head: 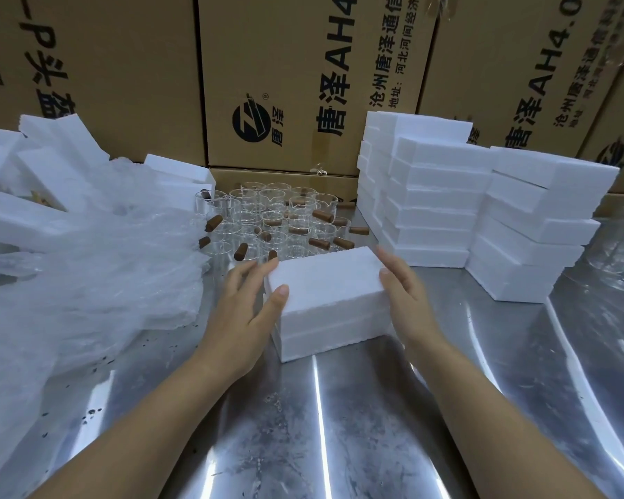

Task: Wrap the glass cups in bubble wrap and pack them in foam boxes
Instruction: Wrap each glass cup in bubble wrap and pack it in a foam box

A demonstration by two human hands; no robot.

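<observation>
A closed white foam box (330, 304) stands on the steel table (339, 426) in front of me. My left hand (247, 311) holds its left end, thumb on the top front corner and fingers along the far left edge. My right hand (406, 293) presses against its right end with fairly straight fingers. Behind the box stand several glass cups with brown wooden handles (274, 221). A heap of clear bubble wrap (87, 268) lies at the left.
Stacks of closed foam boxes (483, 214) rise at the right. More foam pieces (33, 174) lie among the wrap at the far left. Large printed cardboard cartons (303, 84) wall off the back. More glassware (620, 261) sits at the right edge.
</observation>
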